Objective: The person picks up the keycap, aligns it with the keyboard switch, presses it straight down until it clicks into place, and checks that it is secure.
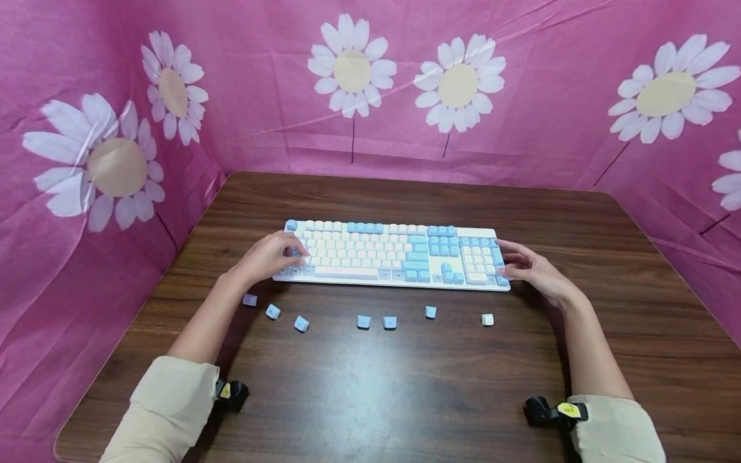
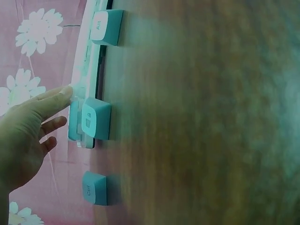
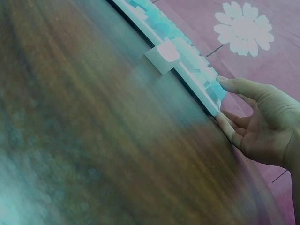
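A white and light-blue keyboard [image 1: 370,270] lies lengthwise on the table. My left hand [image 1: 269,257] reaches over its left end, thumb and fingertips touching the top of the keys. In the left wrist view that thumb lies at the keys' edge, the other fingers loosely bent. At the opposite end my right hand [image 3: 267,122] grips the corner, thumb on top and fingers at the lower edge. Loose keycaps lie in front: "Ctrl" [image 2: 95,188], a blue one with a small symbol [image 2: 96,119], "Alt" [image 2: 107,27], several more blue ones [image 1: 390,323], and a white keycap [image 1: 487,319].
The brown wooden table [image 1: 370,399] extends on all sides of the keyboard. A pink daisy-patterned cloth [image 1: 260,77] hangs behind it and at both sides. Black wrist cameras are strapped at both sleeves. Gaps without caps show along the keyboard's front row.
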{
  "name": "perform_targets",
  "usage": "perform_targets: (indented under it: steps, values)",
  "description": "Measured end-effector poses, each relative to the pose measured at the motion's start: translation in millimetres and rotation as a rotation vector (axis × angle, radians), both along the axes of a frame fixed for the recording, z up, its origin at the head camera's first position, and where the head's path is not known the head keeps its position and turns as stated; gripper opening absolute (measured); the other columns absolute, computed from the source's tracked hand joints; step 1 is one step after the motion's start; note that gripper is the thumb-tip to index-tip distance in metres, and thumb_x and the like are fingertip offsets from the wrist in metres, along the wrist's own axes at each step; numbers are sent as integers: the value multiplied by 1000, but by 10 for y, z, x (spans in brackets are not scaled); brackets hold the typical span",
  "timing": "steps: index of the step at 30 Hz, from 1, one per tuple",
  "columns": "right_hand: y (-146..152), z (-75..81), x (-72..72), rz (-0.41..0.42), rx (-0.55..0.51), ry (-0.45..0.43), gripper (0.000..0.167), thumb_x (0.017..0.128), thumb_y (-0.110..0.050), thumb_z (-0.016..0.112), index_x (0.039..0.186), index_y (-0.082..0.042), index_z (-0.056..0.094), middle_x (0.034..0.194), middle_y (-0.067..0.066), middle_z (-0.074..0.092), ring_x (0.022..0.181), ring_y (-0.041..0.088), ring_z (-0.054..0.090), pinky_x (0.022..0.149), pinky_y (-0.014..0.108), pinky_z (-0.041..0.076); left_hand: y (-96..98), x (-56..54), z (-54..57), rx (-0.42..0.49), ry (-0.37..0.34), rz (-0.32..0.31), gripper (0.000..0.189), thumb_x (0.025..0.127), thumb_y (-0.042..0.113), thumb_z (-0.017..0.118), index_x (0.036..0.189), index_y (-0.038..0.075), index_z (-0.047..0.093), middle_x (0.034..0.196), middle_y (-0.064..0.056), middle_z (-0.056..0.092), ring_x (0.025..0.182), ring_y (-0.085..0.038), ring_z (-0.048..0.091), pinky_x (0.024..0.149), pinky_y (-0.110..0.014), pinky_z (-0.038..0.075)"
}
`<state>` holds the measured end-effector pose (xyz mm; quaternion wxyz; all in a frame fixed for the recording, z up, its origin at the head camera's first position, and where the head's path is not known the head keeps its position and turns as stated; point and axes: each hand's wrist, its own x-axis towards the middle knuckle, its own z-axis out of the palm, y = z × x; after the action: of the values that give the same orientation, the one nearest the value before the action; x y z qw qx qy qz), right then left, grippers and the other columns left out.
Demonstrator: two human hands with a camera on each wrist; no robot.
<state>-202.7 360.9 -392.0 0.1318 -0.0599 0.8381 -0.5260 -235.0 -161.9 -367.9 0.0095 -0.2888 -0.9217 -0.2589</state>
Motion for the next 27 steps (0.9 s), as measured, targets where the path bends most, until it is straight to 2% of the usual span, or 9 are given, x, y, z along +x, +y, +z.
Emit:
perform_targets:
  steps: [4,10,16,23,25,27]
  values:
    - [-1,0,-2,-1,1,1,69,89,-18,62,146,-13,23,133,24,36,107,12,43,81,19,39,7,-9,2,-3,11,-2,10,82,8,69,91,6,72,92,-3,64,89,-20,53,75,-37,42]
    - [-9,4,8,3,1,9,69,89,-18,62,146,-12,24,132,24,37,106,11,43,80,19,39,15,-8,0,20,0,1,9,82,9,70,90,6,72,91,-3,64,85,-20,55,72,-36,43]
    - [-13,12,15,4,0,3,69,89,-17,62,146,-11,22,133,24,36,111,17,39,80,19,39,16,7,13,-3,19,0,10,82,9,70,90,5,73,92,-5,65,88,-21,56,74,-38,43]
    - [-8,12,15,1,-3,1,69,89,-17,62,146,-11,23,133,24,36,112,18,39,80,19,39,5,36,15,-45,40,27,11,82,11,71,91,7,73,95,-5,65,93,-23,54,90,-42,37]
    - [-5,12,14,1,-1,2,70,89,-17,62,146,-12,23,133,24,36,111,17,39,81,19,38,6,43,11,-47,39,26,11,81,11,71,91,7,72,92,-3,65,87,-20,54,86,-40,39]
    - [-7,10,13,1,0,3,70,89,-17,62,146,-12,23,133,24,37,110,16,40,81,19,38,6,47,7,-46,38,25,10,80,11,72,90,8,72,89,-1,65,80,-18,52,77,-36,42]
